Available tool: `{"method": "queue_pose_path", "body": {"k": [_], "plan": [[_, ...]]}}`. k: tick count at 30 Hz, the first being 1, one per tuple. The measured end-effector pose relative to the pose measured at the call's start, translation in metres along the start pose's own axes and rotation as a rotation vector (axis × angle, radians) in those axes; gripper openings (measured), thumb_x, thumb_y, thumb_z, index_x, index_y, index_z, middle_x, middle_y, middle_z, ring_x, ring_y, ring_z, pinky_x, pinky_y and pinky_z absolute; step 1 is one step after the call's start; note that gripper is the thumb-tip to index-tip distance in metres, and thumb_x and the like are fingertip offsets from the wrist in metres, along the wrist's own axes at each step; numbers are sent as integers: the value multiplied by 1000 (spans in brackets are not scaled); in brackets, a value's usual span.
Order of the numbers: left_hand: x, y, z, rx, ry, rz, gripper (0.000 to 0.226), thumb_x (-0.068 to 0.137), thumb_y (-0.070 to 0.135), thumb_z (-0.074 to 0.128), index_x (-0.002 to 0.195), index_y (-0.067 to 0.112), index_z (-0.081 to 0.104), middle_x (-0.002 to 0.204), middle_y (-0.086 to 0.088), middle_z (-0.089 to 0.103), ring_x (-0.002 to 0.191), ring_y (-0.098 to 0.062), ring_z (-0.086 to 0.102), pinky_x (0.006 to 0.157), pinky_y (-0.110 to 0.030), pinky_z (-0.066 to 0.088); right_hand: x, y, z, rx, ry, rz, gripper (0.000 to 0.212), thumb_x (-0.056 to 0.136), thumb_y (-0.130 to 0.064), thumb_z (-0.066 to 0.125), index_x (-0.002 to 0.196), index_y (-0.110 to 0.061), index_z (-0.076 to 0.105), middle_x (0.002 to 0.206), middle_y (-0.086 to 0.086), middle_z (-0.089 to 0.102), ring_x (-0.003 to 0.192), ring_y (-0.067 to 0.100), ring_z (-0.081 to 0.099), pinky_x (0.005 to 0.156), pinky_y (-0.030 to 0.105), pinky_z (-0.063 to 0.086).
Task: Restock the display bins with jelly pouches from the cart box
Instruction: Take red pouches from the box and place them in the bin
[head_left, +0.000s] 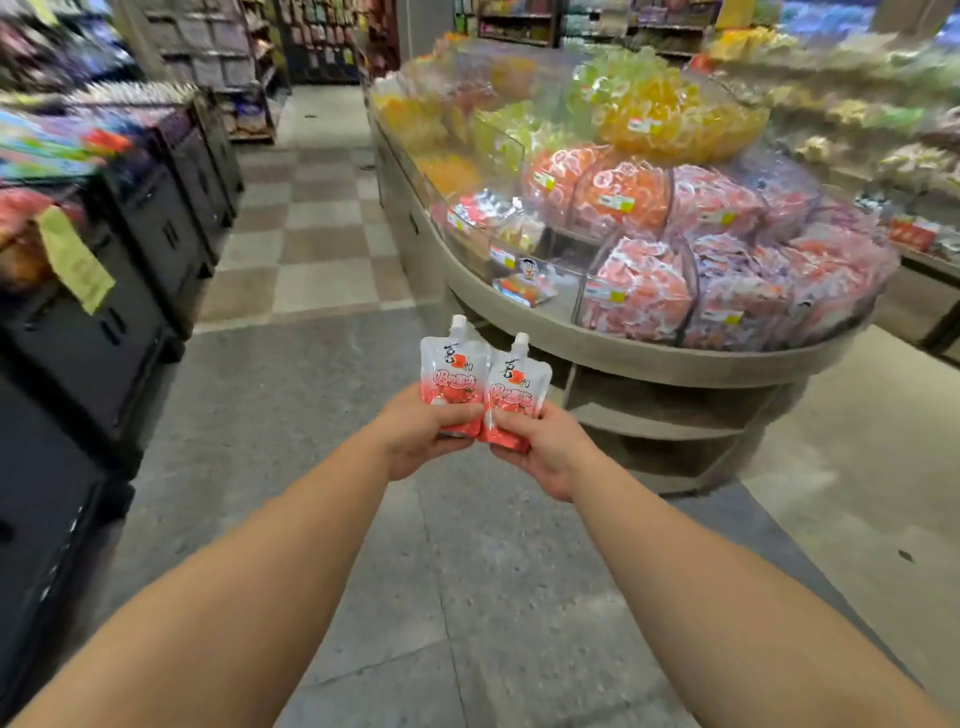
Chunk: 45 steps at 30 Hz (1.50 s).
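2 jelly pouches, one on the left (453, 374) and one on the right (517, 387), are white with red print, red bottoms and white spouts, upright, side by side and touching. The left hand (415, 434) grips the left pouch's base; the right hand (545, 449) grips the right one's. They hang over the floor (291, 415), near the display bins (639, 291).

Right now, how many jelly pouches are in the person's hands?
2. The left pouch is in the left hand; the right pouch is in the right hand. More could hide behind them.
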<state>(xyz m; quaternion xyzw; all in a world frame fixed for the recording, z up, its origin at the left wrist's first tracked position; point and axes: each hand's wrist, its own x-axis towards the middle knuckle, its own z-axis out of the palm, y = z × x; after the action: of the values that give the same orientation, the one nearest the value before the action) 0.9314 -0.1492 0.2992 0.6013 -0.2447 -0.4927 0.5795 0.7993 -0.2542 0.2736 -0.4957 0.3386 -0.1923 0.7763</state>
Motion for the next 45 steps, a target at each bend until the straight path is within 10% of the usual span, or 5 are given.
{"method": "queue_pose_path", "body": {"k": [18,36,45], "plan": [[374,177,-124,-170,211,164,31,87,-1,63,116,10,62,99,-8,71,85,-20,68,71,-30,59,412,-196,48,-265,-120,-146,20,85,-6,69,101,-16,64,86,2,69,73,13,63,65,26,49],[691,304,-382,-62,85,62,30,85,5,68,114,9,64,92,-7,72,73,-16,68,65,-26,55,784,-253,193,-110,-8,-105,27,85,-8,71,108,-21,66,99,-1,74,91,17,70,75,32,57],[849,326,-380,-62,-55,-70,22,87,7,66,108,13,66,94,-7,73,74,-14,69,60,-24,58,903,-287,149,-36,243,-17,12,86,-18,71,96,-15,68,98,10,72,89,25,67,79,37,58]]}}
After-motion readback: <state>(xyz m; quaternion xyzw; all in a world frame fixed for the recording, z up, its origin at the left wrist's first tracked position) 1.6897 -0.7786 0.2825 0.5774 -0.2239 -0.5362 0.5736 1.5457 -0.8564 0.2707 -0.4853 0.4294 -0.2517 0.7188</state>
